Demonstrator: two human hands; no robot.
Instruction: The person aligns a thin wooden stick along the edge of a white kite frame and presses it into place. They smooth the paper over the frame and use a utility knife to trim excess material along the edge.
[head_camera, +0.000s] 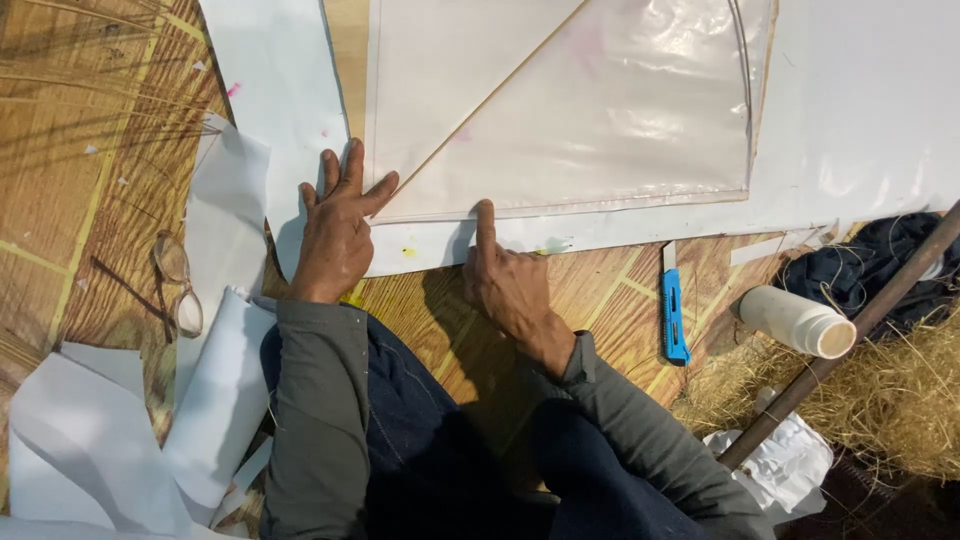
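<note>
A translucent plastic sheet (610, 110) with thin wooden sticks along it lies on a large white paper (860, 130) spread over the woven floor mat. My left hand (335, 235) rests flat with fingers spread on the paper at the sheet's lower left corner. My right hand (505, 275) presses its index fingertip on the sheet's bottom edge, other fingers curled. Neither hand holds anything.
A blue utility knife (673, 315) lies right of my right hand. A white plastic bottle (797, 322) lies on its side beside a brown pole (850, 330), straw and dark cloth. Eyeglasses (178, 285) and loose white paper strips (90, 440) lie at left.
</note>
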